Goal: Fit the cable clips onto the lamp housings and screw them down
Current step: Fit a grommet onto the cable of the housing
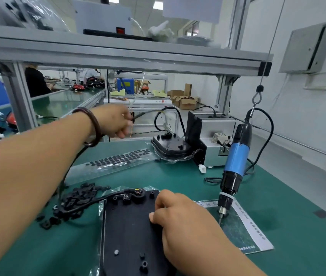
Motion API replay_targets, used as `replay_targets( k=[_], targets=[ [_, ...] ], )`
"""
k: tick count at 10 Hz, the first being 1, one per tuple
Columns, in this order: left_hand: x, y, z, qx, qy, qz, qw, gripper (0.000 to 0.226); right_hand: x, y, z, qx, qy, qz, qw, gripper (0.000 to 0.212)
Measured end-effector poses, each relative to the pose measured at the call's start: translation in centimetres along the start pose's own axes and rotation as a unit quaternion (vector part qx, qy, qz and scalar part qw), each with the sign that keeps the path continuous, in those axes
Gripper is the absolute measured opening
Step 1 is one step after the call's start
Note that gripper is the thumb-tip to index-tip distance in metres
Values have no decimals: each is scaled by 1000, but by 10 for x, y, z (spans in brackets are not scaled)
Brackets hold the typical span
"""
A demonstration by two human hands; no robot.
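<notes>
near lamp housing (130, 226) finished in black, bench mat (277, 196) coloured teal, electric screwdriver (235, 160) banded blue and black, sheet (118, 158) dotted with black pads

Head-worn — forward, downward, close over lamp housing (130, 226).

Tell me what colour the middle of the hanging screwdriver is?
Bright blue, between black ends, on the hanging screwdriver; the head view shows it.
</notes>
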State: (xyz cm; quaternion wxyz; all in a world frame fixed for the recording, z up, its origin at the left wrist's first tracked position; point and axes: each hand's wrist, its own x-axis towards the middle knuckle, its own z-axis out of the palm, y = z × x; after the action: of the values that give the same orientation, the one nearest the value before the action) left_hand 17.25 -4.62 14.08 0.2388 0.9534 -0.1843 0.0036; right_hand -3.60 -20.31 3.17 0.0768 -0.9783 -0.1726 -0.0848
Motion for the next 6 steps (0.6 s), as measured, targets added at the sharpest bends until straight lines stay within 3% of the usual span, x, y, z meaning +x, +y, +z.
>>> replay_targets(
  k=[1, 2, 3, 4, 5, 6],
  targets=[
    [-19, 25, -53, -116, 100, 50, 987, 28, -1, 3, -1, -12, 12, -23, 1000, 26],
    [-48, 50, -91, -255, 170, 67, 950, 27, 1, 6, -10, 63, 50, -25, 996, 32],
    [-72, 71, -107, -410, 188, 49, 891, 15, 7, -4, -38, 239, 159, 12, 958, 28],
    [-85, 91, -102, -589, 194, 39, 784, 24, 16, -29, -63, 422, 172, 17, 890, 33],
    [-84, 95, -88, -705, 194, 64, 679, 28, 25, -66, -71, 593, 93, 4, 800, 60],
    [-82, 91, -81, -701, 203, 65, 681, 22, 22, -87, -67, 666, 78, 20, 742, 38]
  ],
)
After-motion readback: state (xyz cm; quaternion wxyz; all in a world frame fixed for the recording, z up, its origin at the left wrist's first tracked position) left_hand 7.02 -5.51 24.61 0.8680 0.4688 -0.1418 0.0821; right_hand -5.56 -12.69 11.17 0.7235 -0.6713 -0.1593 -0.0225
